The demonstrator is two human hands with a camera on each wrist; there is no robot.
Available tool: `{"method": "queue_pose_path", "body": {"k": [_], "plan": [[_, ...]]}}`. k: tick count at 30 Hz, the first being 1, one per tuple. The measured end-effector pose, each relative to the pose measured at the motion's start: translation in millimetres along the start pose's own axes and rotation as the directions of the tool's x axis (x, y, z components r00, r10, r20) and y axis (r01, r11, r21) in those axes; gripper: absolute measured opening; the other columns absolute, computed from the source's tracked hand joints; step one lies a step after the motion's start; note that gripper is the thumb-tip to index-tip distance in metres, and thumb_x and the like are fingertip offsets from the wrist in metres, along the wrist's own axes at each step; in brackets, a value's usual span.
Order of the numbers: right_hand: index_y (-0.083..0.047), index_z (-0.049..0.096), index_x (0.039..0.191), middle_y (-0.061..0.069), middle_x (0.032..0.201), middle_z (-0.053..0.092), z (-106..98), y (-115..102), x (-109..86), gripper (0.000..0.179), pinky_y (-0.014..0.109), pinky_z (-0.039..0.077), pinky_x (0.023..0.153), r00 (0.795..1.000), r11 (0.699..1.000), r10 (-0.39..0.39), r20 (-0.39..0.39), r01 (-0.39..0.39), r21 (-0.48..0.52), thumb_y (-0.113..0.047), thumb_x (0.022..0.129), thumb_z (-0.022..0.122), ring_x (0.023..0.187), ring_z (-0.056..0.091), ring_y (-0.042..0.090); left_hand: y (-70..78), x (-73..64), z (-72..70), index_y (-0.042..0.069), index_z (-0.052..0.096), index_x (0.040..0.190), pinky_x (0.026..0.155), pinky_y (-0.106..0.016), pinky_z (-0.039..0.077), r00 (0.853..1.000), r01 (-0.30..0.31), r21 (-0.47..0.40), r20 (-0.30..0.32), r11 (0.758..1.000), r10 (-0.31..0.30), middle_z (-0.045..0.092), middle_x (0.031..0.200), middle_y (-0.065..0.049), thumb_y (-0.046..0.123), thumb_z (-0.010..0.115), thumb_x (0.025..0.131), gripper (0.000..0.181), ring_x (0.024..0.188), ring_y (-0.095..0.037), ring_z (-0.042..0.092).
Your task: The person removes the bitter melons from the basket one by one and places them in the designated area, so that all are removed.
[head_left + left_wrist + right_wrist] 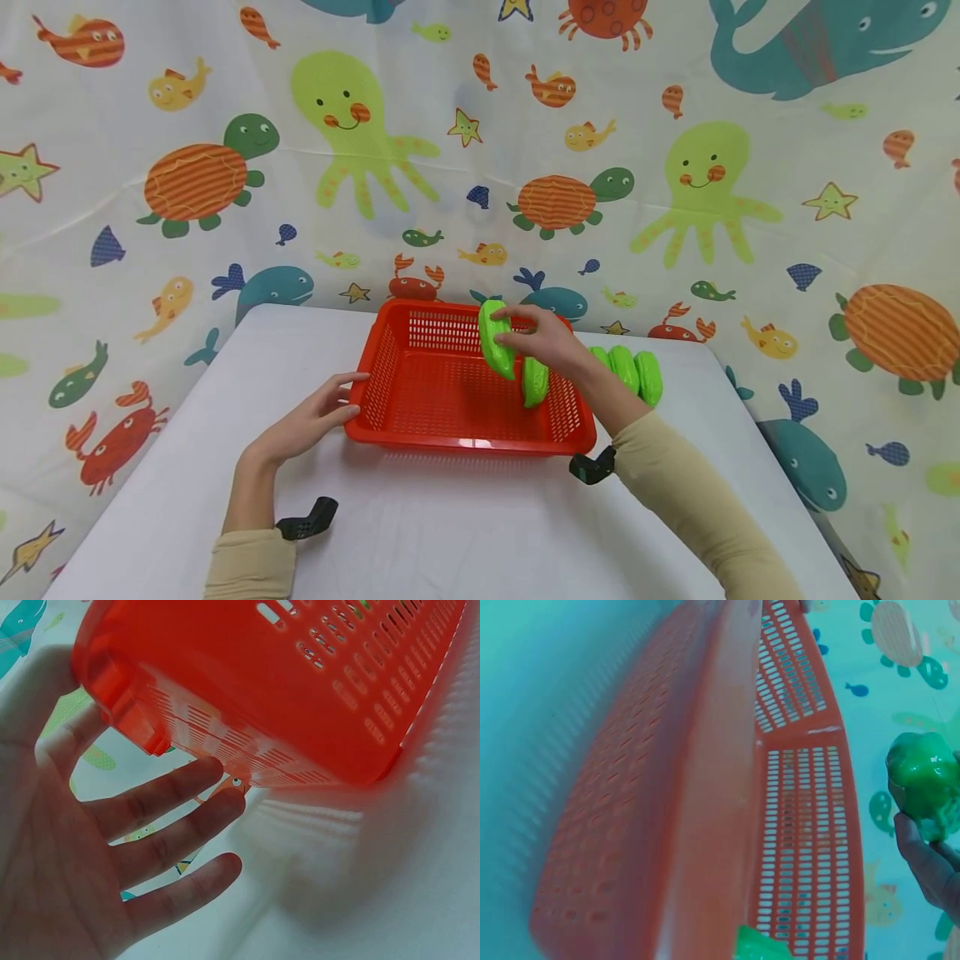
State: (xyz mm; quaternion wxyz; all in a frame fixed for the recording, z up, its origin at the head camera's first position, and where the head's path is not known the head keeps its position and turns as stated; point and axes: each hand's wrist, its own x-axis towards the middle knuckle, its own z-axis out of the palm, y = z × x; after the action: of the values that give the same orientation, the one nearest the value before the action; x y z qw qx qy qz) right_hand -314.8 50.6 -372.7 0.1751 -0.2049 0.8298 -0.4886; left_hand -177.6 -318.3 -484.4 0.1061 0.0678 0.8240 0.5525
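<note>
My right hand (542, 335) grips a shiny, elongated green vegetable (492, 337) between thumb and fingers, above the right half of a red plastic basket (472, 444). The held vegetable looks rounded and glossy end-on in the right wrist view. A similar green vegetable (535, 382) lies inside the basket toward its right side. At the basket's left rim, my left hand (311, 419) rests its thumb and forefinger against the edge. Its other fingers (180, 844) extend straight below the rim in the left wrist view.
Several more green vegetables (647, 379) lie side by side on the white table (465, 533), right of the basket and partly behind my right forearm. A curtain (465, 225) printed with sea animals hangs behind the table. Each wrist carries a black camera mount (307, 518).
</note>
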Motion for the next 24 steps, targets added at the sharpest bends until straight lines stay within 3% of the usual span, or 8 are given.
{"method": "queue_pose_path", "body": {"k": [13,18,24], "plan": [[-0.026,0.062,0.128,0.002,0.140,0.046,-22,17,-34.9,0.043,0.047,0.055,0.087,0.997,0.999,0.020,-0.068,-0.018,0.039,-0.038,0.088,0.072,0.110,0.062,0.028,-1.9,1.5,-0.2,0.029,0.031,0.149,0.095,-0.055,0.048,1.000,0.000,0.012,-0.001,1.000,0.000,0.040,0.144,-0.017,0.039,0.060,0.096,0.061,0.129,-0.039,0.041],[-0.025,0.060,0.129,0.002,0.144,0.040,-26,26,-48.6,0.044,0.052,0.052,0.089,0.994,0.998,0.031,-0.109,-0.023,0.066,-0.040,0.089,0.071,0.116,0.058,0.031,-1.5,1.9,0.1,0.030,0.032,0.149,0.095,-0.055,0.048,1.000,-0.002,0.009,-0.003,1.000,0.002,0.040,0.143,-0.017,0.038,0.060,0.096,0.061,0.128,-0.039,0.041],[-0.022,0.058,0.131,0.005,0.143,0.043,-28,33,-60.7,0.045,0.052,0.051,0.092,0.989,0.993,0.037,-0.142,-0.021,0.114,-0.038,0.090,0.069,0.121,0.057,0.033,-0.9,1.6,0.2,0.029,0.031,0.150,0.095,-0.055,0.048,1.000,-0.008,0.006,-0.006,1.000,0.008,0.040,0.144,-0.017,0.038,0.060,0.096,0.061,0.129,-0.040,0.041]]}}
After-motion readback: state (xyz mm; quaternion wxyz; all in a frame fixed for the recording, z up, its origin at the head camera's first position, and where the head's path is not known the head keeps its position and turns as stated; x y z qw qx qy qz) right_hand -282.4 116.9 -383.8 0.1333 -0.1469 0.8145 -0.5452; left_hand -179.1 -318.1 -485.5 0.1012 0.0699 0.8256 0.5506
